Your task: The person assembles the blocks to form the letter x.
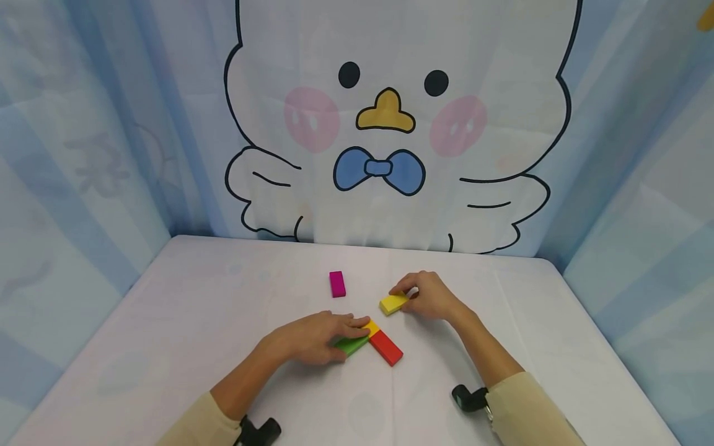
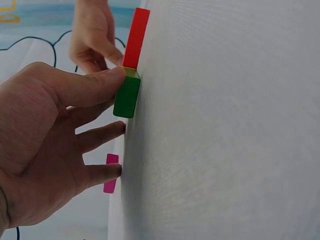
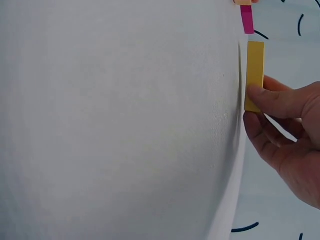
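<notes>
My right hand (image 1: 432, 296) pinches a yellow block (image 1: 393, 303) by its right end, thumb and fingers on opposite sides, as the right wrist view also shows. To the left, my left hand (image 1: 318, 337) holds a green block (image 1: 351, 345) between thumb and fingers, partly covering it. One of its fingertips reaches an orange-yellow block (image 1: 372, 327), of which only a part shows. Against that piece lies a red block (image 1: 387, 347), slanting toward the near right. Several left fingers are spread in the left wrist view.
A magenta block (image 1: 337, 284) lies apart, farther back on the white-covered table (image 1: 223, 279). Behind the table hangs a curtain (image 1: 390, 217) with a cartoon figure. Dark wrist devices sit by both sleeves.
</notes>
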A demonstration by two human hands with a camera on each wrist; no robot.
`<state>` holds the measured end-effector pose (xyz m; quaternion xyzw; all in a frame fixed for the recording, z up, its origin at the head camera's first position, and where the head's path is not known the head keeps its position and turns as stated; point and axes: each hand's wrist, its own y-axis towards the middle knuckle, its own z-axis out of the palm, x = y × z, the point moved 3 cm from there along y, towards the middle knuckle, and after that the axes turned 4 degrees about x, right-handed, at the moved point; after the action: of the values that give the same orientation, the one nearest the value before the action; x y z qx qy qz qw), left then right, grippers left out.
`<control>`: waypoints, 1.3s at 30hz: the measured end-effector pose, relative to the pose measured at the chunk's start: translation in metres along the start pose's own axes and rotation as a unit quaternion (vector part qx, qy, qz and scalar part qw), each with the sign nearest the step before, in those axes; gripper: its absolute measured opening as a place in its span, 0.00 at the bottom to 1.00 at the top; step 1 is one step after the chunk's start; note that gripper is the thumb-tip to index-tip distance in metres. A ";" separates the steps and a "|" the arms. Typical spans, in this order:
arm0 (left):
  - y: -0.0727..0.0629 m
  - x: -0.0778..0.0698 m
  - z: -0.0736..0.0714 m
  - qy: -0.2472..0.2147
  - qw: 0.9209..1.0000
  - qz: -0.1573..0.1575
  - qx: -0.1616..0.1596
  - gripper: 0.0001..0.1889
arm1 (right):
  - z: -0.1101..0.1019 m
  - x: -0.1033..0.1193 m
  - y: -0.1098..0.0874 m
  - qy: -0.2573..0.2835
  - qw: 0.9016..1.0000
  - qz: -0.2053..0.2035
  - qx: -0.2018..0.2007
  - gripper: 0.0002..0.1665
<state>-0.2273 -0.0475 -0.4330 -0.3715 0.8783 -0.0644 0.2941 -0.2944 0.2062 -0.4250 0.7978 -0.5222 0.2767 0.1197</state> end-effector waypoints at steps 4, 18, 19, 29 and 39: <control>0.001 0.000 0.000 0.005 1.000 -0.002 -0.002 0.33 | 0.000 0.004 -0.003 0.006 1.000 -0.001 0.007 0.19; 0.000 0.000 0.001 0.000 1.000 -0.010 0.002 0.32 | 0.009 0.010 -0.007 0.009 1.000 -0.006 0.029 0.18; 0.000 0.000 0.001 -0.001 1.000 -0.011 0.003 0.32 | 0.010 0.010 -0.008 0.008 1.000 -0.006 0.030 0.18; -0.001 -0.001 0.000 0.006 1.000 -0.015 -0.004 0.33 | 0.011 0.018 -0.009 -0.008 0.999 -0.020 0.040 0.17; -0.002 -0.001 -0.001 0.004 1.000 -0.013 -0.005 0.33 | 0.012 0.019 -0.008 -0.009 0.999 -0.023 0.044 0.16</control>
<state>-0.2263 -0.0482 -0.4312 -0.3841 0.8748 -0.0651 0.2881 -0.2782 0.1895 -0.4235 0.8163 -0.4924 0.2895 0.0859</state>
